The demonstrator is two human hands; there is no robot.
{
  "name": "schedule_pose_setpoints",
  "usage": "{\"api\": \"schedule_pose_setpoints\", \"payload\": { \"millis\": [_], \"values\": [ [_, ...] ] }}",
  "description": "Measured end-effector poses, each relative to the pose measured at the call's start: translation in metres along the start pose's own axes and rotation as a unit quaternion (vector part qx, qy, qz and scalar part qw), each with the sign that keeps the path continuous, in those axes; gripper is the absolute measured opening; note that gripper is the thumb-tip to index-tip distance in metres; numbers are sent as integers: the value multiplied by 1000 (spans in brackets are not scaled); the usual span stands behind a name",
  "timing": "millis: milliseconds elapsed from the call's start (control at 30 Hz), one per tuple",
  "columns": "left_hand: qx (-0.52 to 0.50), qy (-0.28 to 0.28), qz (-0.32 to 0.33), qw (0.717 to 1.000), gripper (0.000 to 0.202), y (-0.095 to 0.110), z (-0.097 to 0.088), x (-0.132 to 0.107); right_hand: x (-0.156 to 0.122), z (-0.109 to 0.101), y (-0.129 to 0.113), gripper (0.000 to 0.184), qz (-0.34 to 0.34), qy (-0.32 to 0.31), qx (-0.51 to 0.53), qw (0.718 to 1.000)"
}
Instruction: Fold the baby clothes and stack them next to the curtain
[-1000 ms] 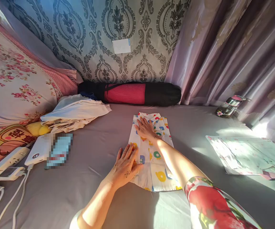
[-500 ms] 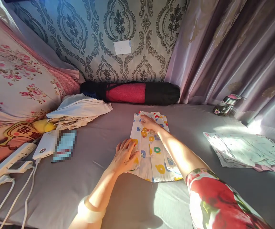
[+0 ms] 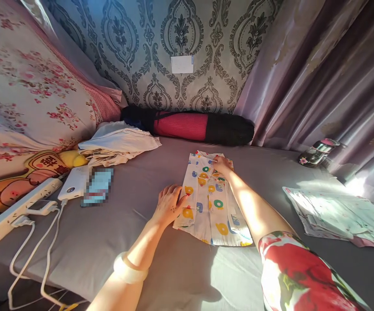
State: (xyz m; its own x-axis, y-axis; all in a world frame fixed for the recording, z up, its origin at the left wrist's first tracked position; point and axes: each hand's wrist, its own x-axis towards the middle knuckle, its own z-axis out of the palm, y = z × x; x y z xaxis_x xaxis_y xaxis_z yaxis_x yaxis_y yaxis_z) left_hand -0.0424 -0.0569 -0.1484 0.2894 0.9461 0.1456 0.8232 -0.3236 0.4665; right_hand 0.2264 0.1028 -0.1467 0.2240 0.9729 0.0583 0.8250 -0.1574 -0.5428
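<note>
A small white garment (image 3: 219, 235) with yellow, blue and green prints lies in front of me, folded into a long shape with its sides turned in. My left hand (image 3: 169, 204) rests at its left edge, fingers stretched out, the thumb over the cloth. Near the top right of the garment, my right hand (image 3: 222, 166) lies on the fabric with its fingers extended. My right forearm crosses above the garment's right side and covers part of it.
Folded pale clothes (image 3: 336, 216) lie at the right, below a flask (image 3: 318, 153). Farther left are a cloth pile (image 3: 122, 142), a phone (image 3: 98, 186), a power bank (image 3: 74, 183) and a power strip (image 3: 21, 207) with cables. A red-black rolled bag (image 3: 180, 125) lies along the wall.
My right hand has slid right across the garment's top part, toward its right edge. My left hand stays by the left edge. The view has shifted slightly left.
</note>
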Motion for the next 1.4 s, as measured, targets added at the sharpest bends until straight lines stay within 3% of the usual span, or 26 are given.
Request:
{"api": "schedule_pose_setpoints", "payload": {
  "millis": [100, 200, 433, 733, 833, 967, 1133, 1400],
  "values": [
    [-2, -5, -12, 1000, 35, 0, -2, 0, 0, 0, -6, 21, 36, 5, -14, 999],
    [1, 1, -21, 1000, 33, 0, -2, 0, -7, -2, -17, 22, 28, 19, -23, 999],
    [10, 8, -22, 1000, 31, 1, -3, -1, -33, 4, -48, 22, -104, 63, -63, 991],
    [19, 29, -2, 999, 29, -2, -1, 1, -58, 28, -67, 21, -228, 1, -82, 970],
    [16, 28, -2, 999, 30, -3, 2, 0, -67, 32, -68, 29, -261, -24, -109, 959],
    [8, 37, 3, 999, 29, -3, 2, -1, -68, 31, -69, 40, -259, -39, -124, 957],
    [-13, 36, 21, 999, 28, 1, 0, -1, -47, 31, -74, 48, -238, -36, -131, 962],
    [-18, -1, 94, 995, 33, 3, 5, -3, -20, 59, -82, 64, -191, -64, -157, 967]
  ]
}}
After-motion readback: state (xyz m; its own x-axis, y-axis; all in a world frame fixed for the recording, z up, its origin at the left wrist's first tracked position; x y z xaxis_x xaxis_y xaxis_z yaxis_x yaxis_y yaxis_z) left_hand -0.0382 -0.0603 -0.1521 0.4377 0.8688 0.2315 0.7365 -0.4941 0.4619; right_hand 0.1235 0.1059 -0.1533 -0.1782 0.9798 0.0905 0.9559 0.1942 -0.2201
